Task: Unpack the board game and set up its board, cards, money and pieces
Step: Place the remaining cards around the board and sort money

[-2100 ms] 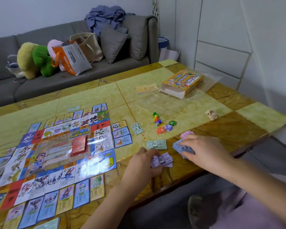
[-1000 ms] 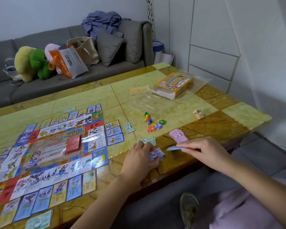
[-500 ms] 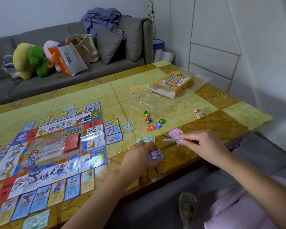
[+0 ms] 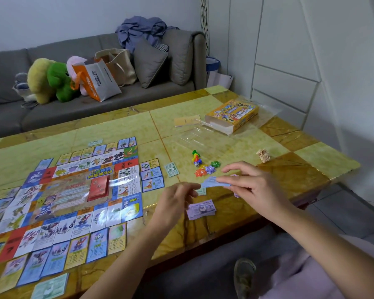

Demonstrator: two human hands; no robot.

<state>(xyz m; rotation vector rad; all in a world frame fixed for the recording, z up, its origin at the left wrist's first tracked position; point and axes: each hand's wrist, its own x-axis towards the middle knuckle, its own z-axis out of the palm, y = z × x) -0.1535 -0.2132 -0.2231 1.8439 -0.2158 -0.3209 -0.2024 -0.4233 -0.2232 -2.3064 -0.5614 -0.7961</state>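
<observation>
Blue notes (image 4: 212, 182) pinched in right hand (image 4: 253, 186); left hand (image 4: 175, 201) slack, just beside; purple notes (image 4: 201, 209) below, tokens (image 4: 205, 168) beyond on table (image 4: 289, 173).

Home living room: grey sofa (image 4: 95, 113), cushions (image 4: 148, 61), plush toys (image 4: 50, 79), marble-pattern table (image 4: 225, 137)

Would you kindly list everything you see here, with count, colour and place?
game board: one, multicoloured, left on table
card deck: one, red, board's centre
property cards: many, blue and yellow, bordering board
purple notes: one stack, purple, near edge
green notes: several, green, scattered on table
pawns: one stack, mixed colours, table centre
star tokens: several, green, purple, orange, beside pawns
game box: one, yellow, far right
sofa: one, grey, behind table
plush toys: several, yellow, green, pink, on sofa
left hand: one, empty, fingers relaxed
right hand: one, pinching blue notes
</observation>
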